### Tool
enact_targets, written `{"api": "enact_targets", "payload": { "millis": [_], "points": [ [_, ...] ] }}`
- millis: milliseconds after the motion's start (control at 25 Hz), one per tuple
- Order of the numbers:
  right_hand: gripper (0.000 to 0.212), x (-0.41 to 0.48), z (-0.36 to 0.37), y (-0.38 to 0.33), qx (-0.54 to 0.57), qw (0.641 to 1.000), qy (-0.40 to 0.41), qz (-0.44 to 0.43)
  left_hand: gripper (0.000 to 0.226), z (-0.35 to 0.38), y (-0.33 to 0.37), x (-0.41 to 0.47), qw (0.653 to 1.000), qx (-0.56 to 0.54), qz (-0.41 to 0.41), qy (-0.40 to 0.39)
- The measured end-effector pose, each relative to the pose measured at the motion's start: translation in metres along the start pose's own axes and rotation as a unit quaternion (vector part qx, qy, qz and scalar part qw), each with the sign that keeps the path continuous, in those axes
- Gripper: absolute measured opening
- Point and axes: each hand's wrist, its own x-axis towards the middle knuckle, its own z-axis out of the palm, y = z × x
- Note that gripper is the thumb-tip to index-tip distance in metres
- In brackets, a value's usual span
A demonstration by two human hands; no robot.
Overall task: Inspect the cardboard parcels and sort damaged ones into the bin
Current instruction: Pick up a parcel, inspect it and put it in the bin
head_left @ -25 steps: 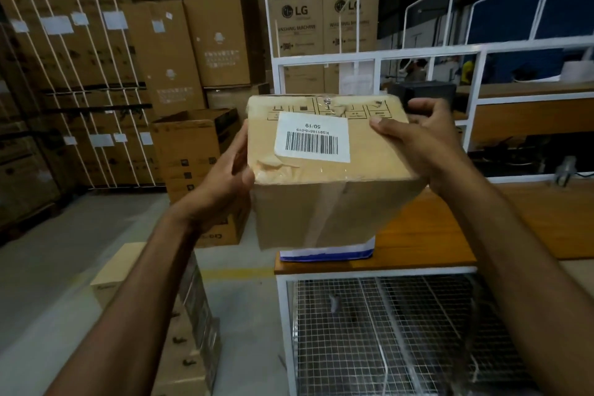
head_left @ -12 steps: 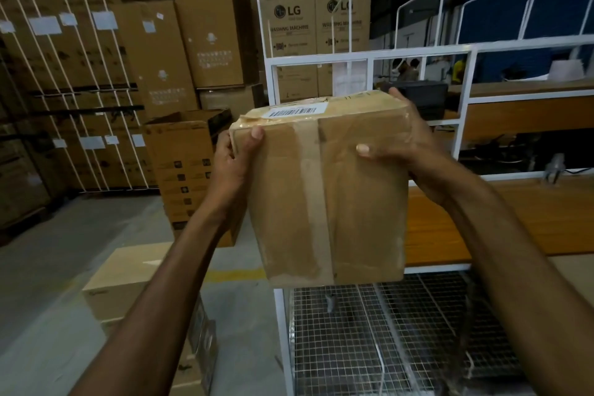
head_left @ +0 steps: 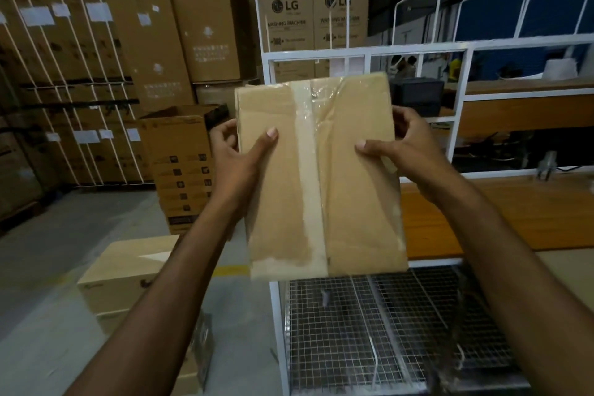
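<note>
Two-handed, I hold the parcel (head_left: 321,177) up in front of the camera, clear of the table (head_left: 498,212), and I judge that is so I can read its broad taped face for damage before deciding where it goes. My left hand (head_left: 238,164) grips the left edge and my right hand (head_left: 408,154) the right edge, both in the upper half, which leaves the middle of the face and the pale tape (head_left: 310,177) running top to bottom uncovered. The fingers (head_left: 268,138) are not spread flat: each thumb lies on the near face, pointing inward, while the other fingers curl round the side edge to the far face, so each hand pinches the cardboard between thumb and fingers. The parcel thus sits between the two hands, touching both, held upright, its lower edge hanging in front of the table's rim and above the wire cage (head_left: 353,331) below. Right of the tape, near the top, the clear film is wrinkled and a slanted crease shows; whether that counts as damage I cannot tell from this side. The cage may be the bin, but nothing marks it so. Tall stacked cartons (head_left: 64,74) and an open carton (head_left: 180,151) stand well apart on the left.
</note>
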Motion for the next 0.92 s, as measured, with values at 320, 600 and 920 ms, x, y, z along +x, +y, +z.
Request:
{"api": "enact_targets", "payload": {
  "millis": [320,600,920],
  "points": [
    [0.093,0.007,-0.008,-0.002,0.007,0.999,-0.045,-0.014,0.071,-0.02,-0.01,0.019,0.988,-0.065,-0.034,-0.133],
    [0.083,0.017,0.005,0.001,0.148,0.985,0.079,0.044,0.078,-0.025,-0.003,0.017,0.985,-0.075,-0.034,-0.153],
    [0.069,0.06,-0.007,0.027,0.217,0.951,0.128,0.18,0.141,-0.043,-0.031,-0.019,0.936,0.041,-0.038,-0.348]
  ]
}}
